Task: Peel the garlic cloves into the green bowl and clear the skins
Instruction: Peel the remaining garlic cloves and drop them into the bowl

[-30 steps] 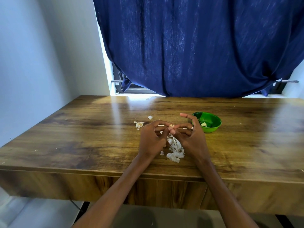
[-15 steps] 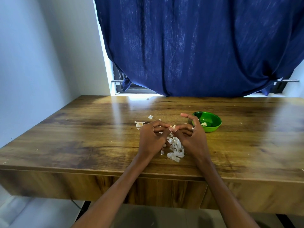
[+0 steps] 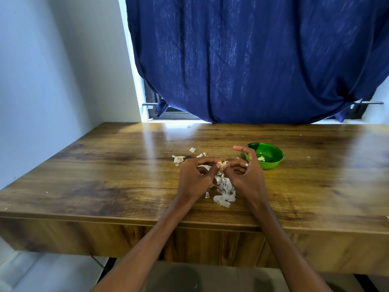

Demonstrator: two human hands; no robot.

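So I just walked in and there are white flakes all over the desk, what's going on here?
A person is peeling garlic. Both hands, left hand and right hand, pinch one garlic clove between their fingertips above the wooden table. A pile of skins lies under the hands, with a few more scraps farther back. The green bowl to the right holds at least one peeled clove.

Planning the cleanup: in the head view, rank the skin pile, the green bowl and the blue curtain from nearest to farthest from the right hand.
From the right hand:
1. Skin pile, just left, by the palm.
2. Green bowl, behind-right.
3. Blue curtain, beyond the table.
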